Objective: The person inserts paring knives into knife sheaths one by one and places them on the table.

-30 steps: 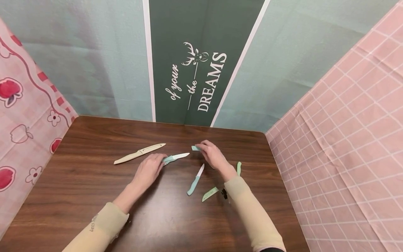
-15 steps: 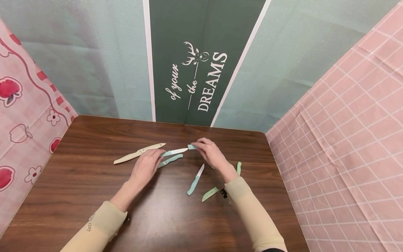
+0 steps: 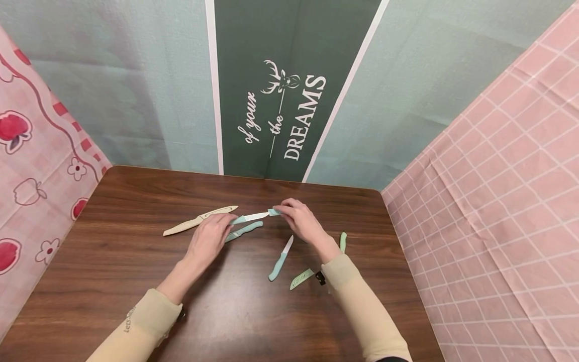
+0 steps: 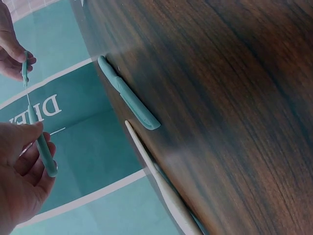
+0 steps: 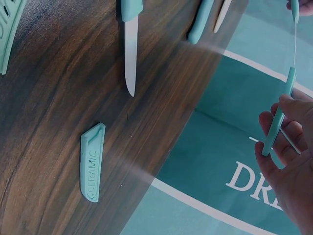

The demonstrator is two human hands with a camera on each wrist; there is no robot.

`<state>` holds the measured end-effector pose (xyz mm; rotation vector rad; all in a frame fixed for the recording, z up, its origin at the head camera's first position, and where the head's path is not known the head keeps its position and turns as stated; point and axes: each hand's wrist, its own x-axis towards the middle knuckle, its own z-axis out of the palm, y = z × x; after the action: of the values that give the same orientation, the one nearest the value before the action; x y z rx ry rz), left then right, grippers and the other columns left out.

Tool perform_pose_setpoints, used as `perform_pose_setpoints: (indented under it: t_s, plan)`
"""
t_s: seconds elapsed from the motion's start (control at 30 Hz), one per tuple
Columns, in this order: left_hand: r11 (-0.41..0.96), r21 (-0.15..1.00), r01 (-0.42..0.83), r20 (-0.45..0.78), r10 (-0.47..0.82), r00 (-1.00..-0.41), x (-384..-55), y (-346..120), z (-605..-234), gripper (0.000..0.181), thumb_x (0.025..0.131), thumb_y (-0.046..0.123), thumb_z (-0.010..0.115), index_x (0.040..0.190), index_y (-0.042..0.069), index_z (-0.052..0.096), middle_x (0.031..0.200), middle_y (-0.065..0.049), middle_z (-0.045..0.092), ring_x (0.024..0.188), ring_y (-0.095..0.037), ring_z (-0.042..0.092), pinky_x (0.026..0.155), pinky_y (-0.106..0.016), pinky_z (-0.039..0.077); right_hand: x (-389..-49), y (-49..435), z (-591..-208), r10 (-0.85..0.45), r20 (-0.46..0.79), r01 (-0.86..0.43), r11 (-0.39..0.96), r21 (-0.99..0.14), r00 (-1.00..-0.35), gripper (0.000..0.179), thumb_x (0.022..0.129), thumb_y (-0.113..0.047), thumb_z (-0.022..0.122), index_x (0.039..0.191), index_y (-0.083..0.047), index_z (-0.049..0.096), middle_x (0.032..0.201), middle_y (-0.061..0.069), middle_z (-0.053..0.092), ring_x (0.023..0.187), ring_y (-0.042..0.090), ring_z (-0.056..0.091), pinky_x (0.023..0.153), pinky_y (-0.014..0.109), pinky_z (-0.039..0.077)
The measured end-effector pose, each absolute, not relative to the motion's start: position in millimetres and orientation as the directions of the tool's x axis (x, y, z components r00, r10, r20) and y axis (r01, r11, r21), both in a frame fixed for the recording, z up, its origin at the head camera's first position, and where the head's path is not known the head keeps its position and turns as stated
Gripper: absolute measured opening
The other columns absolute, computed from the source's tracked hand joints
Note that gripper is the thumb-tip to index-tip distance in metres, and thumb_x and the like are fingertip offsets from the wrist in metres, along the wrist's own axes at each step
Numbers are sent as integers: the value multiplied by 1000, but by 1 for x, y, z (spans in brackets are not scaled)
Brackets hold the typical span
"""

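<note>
My left hand (image 3: 209, 239) grips a paring knife by its light-blue handle (image 4: 45, 152), the white blade (image 3: 256, 216) pointing right. In my right hand (image 3: 302, 221) a light-blue blade sheath (image 5: 278, 122) is pinched between thumb and fingers. The blade tip is at the sheath's mouth, both held above the table. Just below the left hand lies a sheathed light-blue knife (image 3: 246, 229). A bare-bladed light-blue knife (image 3: 279, 262) rests between the forearms. In the right wrist view, another light-blue sheath (image 5: 92, 163) marked CERAMIC lies on the table; in the head view the right hand mostly hides it.
A cream sheathed knife (image 3: 187, 226) lies behind the left hand. By the right sleeve are a green sheath (image 3: 301, 279) and a green knife handle (image 3: 343, 242), partly covered by the arm. The brown table (image 3: 226, 322) ends against hanging cloths.
The left hand has lifted the knife slightly, uncovering the sheathed light-blue knife beneath. The right hand has brought the sheath leftward, so its mouth now meets the blade tip.
</note>
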<state>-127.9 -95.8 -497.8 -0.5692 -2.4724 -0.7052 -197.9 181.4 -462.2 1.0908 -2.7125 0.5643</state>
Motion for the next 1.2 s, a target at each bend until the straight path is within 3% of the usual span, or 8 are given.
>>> perform_pose_setpoints:
  t_s: [1.2]
  plan:
    - [784,322,531,604,262,-753,-127,-92,-494,26,87,0,71,112,6,73,106,-9,73,101,-29,68,95,-44,52,-199,173,-464,-656,223,-693,677,-249,-721,31,92,-2,67,121,-13,72,114,9,66,106,25,64,95,43,55]
